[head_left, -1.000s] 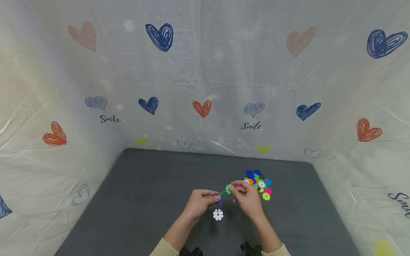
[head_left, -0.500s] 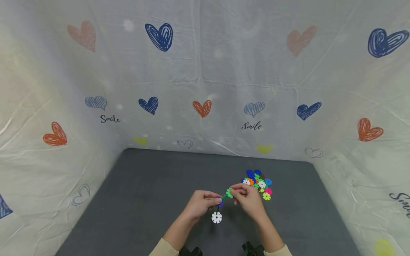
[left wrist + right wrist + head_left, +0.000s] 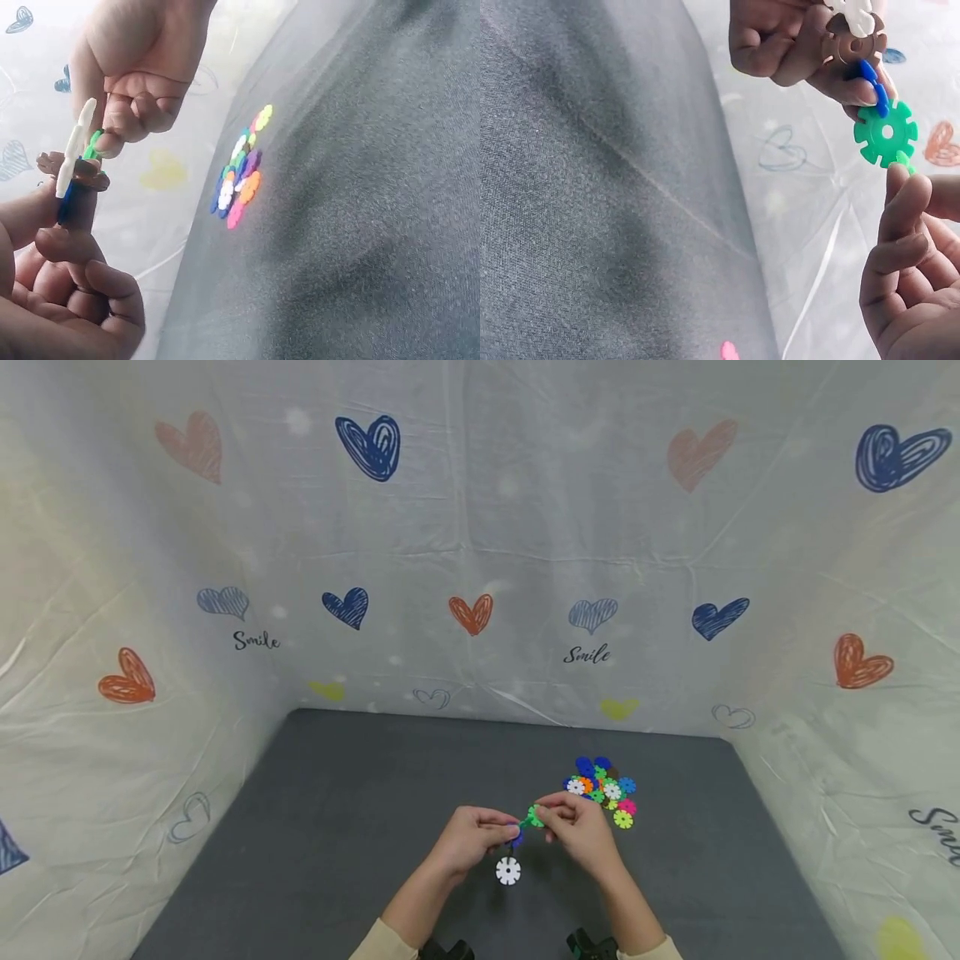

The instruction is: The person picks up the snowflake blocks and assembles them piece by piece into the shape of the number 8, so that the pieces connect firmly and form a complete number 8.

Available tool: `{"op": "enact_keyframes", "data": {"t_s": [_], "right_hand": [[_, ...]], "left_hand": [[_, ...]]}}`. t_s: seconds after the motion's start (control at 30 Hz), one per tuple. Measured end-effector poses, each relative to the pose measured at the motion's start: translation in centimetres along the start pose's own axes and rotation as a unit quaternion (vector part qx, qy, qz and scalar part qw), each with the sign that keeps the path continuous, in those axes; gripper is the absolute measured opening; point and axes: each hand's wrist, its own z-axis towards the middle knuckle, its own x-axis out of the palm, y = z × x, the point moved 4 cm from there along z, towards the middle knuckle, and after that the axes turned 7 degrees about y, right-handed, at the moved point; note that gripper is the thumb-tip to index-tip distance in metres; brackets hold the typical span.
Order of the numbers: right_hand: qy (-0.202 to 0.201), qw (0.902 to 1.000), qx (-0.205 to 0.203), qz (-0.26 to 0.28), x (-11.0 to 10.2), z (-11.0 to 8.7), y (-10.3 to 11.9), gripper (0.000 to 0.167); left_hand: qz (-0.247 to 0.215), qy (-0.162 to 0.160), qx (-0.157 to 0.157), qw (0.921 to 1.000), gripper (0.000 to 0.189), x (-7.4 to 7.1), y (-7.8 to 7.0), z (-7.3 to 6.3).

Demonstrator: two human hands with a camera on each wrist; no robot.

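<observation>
Notched-disc chain [image 3: 871, 135] spans both hands: left hand [image 3: 472, 841] pinches its blue disc [image 3: 875, 88], right hand [image 3: 583, 833] its light-green disc [image 3: 534, 817], presumably steadying the joints; white disc [image 3: 508, 878] dangles at six o'clock.

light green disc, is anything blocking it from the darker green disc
Nothing visible: in the right wrist view, the light green disc, pinched by the right hand, appears to meet the edge of the darker green disc directly. The loose pile lies farther back, out of the way.

Held discs [image 3: 875, 88] white, brown, blue, green; a piled disc [image 3: 253, 160] perhaps purple.
</observation>
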Motion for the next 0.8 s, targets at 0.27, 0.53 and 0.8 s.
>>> {"op": "enact_keyframes", "data": {"t_s": [0.27,0.53,0.8], "right_hand": [[-0.006,0.9998,-0.016,0.002,0.40,0.13,-0.34,0.015],[-0.023,0.9996,-0.012,-0.005,0.49,-0.10,-0.73,0.023],[-0.072,0.9937,0.046,0.072,0.43,-0.31,-0.66,0.020]], "left_hand": [[-0.012,-0.011,0.031,0.9994,0.017,0.39,0.00,-0.09],[-0.013,-0.009,0.048,0.9987,0.022,0.81,-0.17,-0.08],[-0.008,-0.024,0.044,0.9987,0.033,0.77,-0.21,0.38]]}}
